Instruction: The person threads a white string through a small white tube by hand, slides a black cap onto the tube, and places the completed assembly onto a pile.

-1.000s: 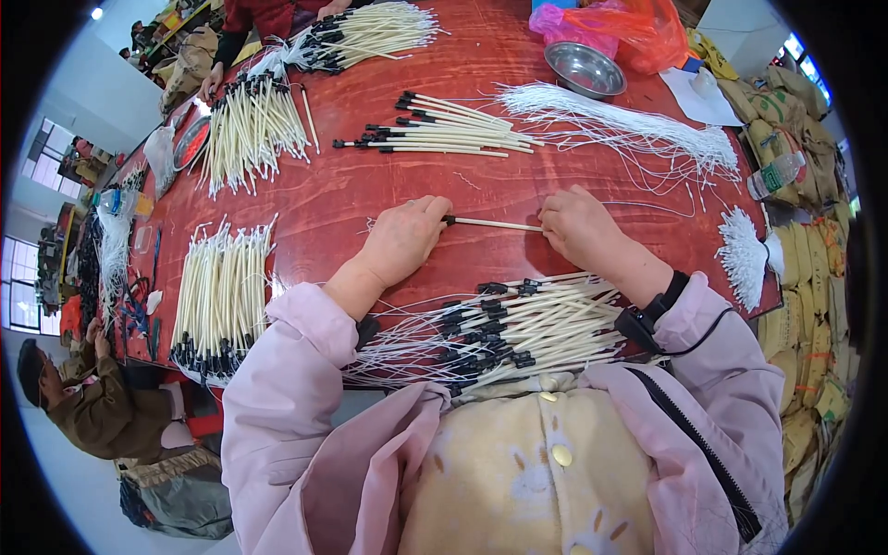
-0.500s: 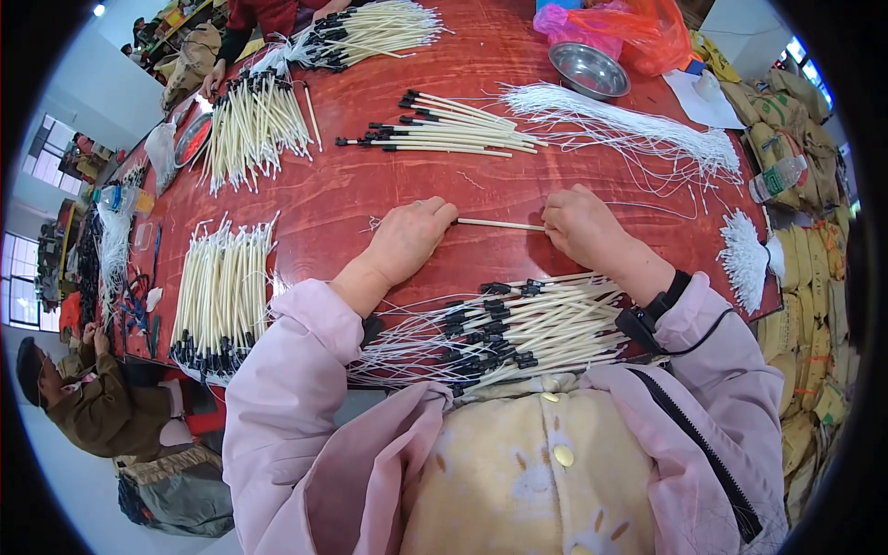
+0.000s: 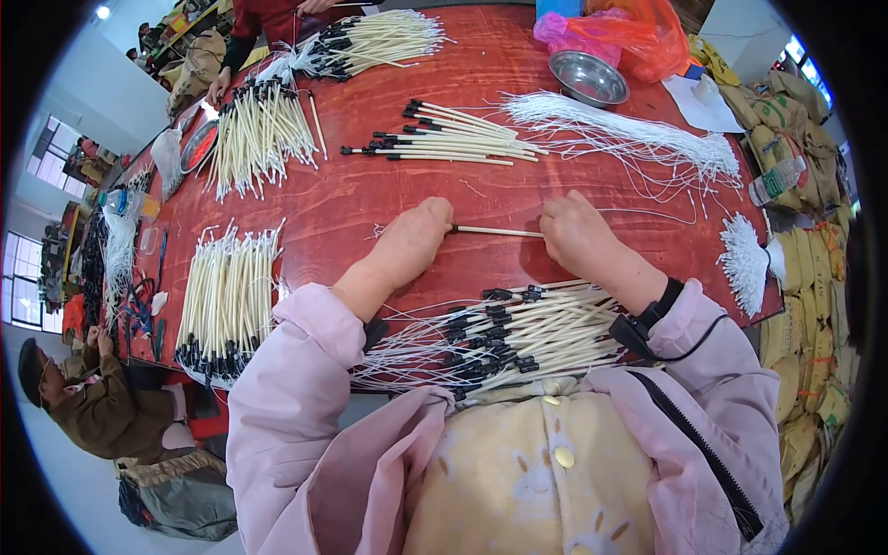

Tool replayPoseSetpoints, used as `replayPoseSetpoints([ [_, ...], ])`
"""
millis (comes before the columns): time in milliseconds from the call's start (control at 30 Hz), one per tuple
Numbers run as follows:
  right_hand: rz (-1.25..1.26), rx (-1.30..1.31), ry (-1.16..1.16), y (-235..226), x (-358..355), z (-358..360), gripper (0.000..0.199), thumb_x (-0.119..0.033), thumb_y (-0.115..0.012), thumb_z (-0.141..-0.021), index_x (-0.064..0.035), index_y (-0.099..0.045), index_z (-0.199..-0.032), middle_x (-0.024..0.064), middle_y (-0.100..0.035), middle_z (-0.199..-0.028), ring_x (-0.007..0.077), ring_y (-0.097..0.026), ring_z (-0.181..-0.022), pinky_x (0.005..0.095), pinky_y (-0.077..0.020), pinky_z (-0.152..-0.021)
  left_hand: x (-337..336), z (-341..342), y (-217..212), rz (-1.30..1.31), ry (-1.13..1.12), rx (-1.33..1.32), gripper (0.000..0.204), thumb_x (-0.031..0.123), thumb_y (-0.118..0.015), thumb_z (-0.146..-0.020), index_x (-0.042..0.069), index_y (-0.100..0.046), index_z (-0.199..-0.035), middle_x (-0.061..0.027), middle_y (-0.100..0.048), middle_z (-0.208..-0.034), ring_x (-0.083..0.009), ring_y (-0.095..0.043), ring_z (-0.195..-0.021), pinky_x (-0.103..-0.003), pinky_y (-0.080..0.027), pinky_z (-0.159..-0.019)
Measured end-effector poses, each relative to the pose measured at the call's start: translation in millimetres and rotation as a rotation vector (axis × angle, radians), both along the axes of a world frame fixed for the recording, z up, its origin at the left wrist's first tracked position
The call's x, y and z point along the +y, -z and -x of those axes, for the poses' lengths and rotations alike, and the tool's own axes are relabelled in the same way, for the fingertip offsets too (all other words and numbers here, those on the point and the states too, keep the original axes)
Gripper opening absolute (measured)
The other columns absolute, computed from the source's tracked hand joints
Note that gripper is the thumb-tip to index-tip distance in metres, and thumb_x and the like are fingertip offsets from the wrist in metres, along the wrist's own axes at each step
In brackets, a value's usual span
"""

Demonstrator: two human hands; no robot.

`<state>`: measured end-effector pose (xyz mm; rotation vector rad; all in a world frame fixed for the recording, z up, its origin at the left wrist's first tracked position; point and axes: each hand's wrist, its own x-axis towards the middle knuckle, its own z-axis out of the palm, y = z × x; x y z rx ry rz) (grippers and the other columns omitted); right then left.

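Note:
A thin cream tube [image 3: 500,231] with a black end lies level between my two hands, above the red table [image 3: 370,194]. My left hand [image 3: 413,240] is closed on its black end. At the opposite end, the fingers of my right hand [image 3: 577,231] are pinched together, and a thin white cord [image 3: 647,213] runs off to the right from there. Between my forearms and my body rests a pile of similar cream tubes [image 3: 564,335] with black ends and loose white cords. Beyond my hands lies a smaller group of these tubes [image 3: 453,139].
White cords [image 3: 629,134] are spread at the far right, near a metal bowl [image 3: 589,78] and plastic bags [image 3: 638,42]. A bundle of white cords [image 3: 743,264] stands right. More tube bundles [image 3: 228,296] line the left. Co-workers [image 3: 102,398] sit left and across.
Both hands keep their hold on the tube and have barely moved. The view has shifted slightly. Across the table, a co-worker's hand has moved and now holds a thin stick.

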<state>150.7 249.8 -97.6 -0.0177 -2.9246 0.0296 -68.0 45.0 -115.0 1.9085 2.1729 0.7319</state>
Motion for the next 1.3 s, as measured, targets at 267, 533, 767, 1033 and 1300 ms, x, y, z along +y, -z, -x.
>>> replayPoseSetpoints([
  [267, 0.133, 0.060, -0.053, -17, 30, -27, 0.007, -0.003, -0.066, -0.072, -0.0063, -0.061, -0.069, 0.0096, -0.061, -0.079, 0.0288, -0.059, -0.084, 0.0410, -0.0429, -0.080, -68, 20, -56, -0.282, -0.374, 0.025, 0.013, 0.008, -0.061, -0.096, 0.001, -0.061, -0.107, -0.0191, -0.065, -0.101, -0.0335, -0.065, -0.096, -0.041, -0.052, -0.087],
  [533, 0.373, -0.055, -0.085, -80, 16, -102, 0.010, -0.004, -0.067, -0.070, -0.0067, -0.057, -0.070, 0.0066, -0.058, -0.077, 0.0275, -0.056, -0.083, 0.0409, -0.0416, -0.082, -283, 59, -67, -0.296, -0.871, 0.296, 0.017, 0.008, -0.053, -0.103, -0.004, -0.059, -0.114, -0.0167, -0.066, -0.107, -0.0266, -0.063, -0.101, -0.037, -0.048, -0.093],
  [767, 0.433, -0.081, -0.085, -68, 5, -134, 0.021, -0.018, -0.077, -0.076, -0.0069, -0.063, -0.088, 0.0070, -0.063, -0.094, 0.0274, -0.057, -0.095, 0.0413, -0.0428, -0.087, -303, 16, -64, 0.147, -0.813, 0.494, 0.021, 0.004, -0.061, -0.094, -0.004, -0.059, -0.114, -0.0202, -0.063, -0.109, -0.0363, -0.060, -0.106, -0.041, -0.045, -0.098],
  [1033, 0.249, 0.142, 0.251, -29, 76, -114, 0.049, -0.033, -0.077, -0.085, -0.0012, -0.065, -0.120, 0.0153, -0.062, -0.129, 0.0343, -0.056, -0.115, 0.0445, -0.0419, -0.104, -111, -67, -111, 0.061, -0.383, -0.042, 0.037, 0.006, -0.072, -0.084, -0.001, -0.062, -0.118, -0.0209, -0.064, -0.124, -0.0413, -0.059, -0.119, -0.043, -0.045, -0.104],
  [1300, 0.085, 0.040, 0.563, 2, 93, -107, 0.059, -0.037, -0.073, -0.089, 0.0055, -0.061, -0.128, 0.0188, -0.058, -0.137, 0.0364, -0.055, -0.118, 0.0451, -0.0409, -0.107, 47, -95, -107, 0.072, 0.188, -0.087, 0.027, 0.014, -0.070, -0.087, -0.001, -0.064, -0.109, -0.0210, -0.064, -0.112, -0.0417, -0.061, -0.108, -0.045, -0.050, -0.092],
])
